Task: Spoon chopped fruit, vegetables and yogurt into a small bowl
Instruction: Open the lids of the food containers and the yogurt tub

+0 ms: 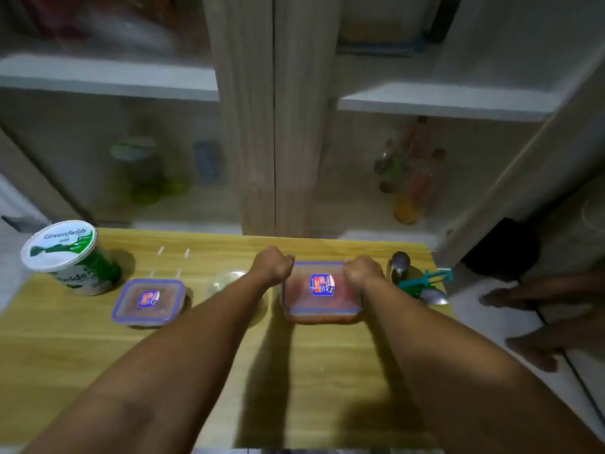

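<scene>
A square clear container with a blue-rimmed lid [322, 293] and reddish food inside stands on the wooden table [98, 348]. My left hand [273, 264] grips its far left corner and my right hand [361, 271] grips its far right side. A second, smaller lidded container [149, 301] sits to the left. A white and green yogurt tub [70, 257] stands at the far left. A small clear bowl [229, 280] is partly hidden behind my left forearm. Spoons [401, 262] lie at the right edge.
A teal utensil [425, 281] lies beside the spoons near the table's right edge. A glass-door cabinet [275, 126] with jars and bottles stands directly behind the table. Someone's feet [530, 322] are on the floor at the right.
</scene>
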